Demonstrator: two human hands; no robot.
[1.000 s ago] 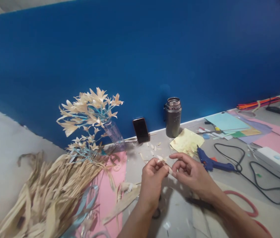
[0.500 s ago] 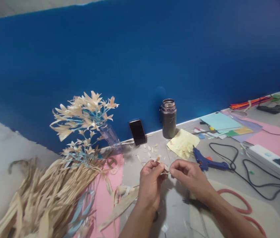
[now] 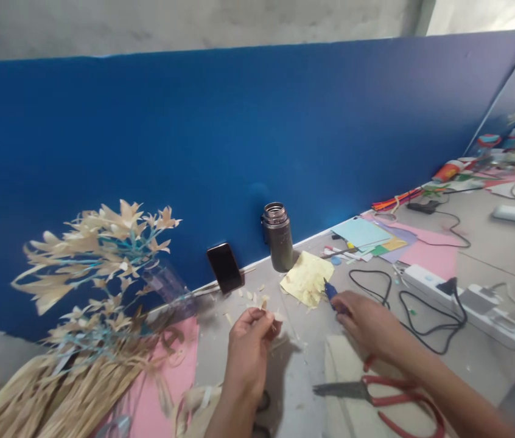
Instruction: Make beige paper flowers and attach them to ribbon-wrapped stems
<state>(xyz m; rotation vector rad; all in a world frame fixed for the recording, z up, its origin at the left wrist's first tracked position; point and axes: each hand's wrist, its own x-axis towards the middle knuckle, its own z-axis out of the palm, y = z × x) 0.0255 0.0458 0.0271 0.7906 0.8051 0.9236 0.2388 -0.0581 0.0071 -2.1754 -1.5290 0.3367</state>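
My left hand pinches a small pale corn-husk piece between thumb and fingertips, above the grey tabletop. To the right, my right hand has its fingers curled round a blue glue gun; most of the gun's body is hidden under the hand. The gun's tip points at a stained yellow paper. Below my right forearm lie red-handled scissors on a beige sheet. Small pale scraps are scattered beyond my left hand.
On the left, husk flowers lean from a clear vase over a heap of dried husks. A phone and an open flask stand by the blue partition. Black cord loops near a power strip.
My right hand has left the husk piece and moved right onto the glue gun. My left hand still holds the piece. The view has shifted right and up, showing more of the scissors.
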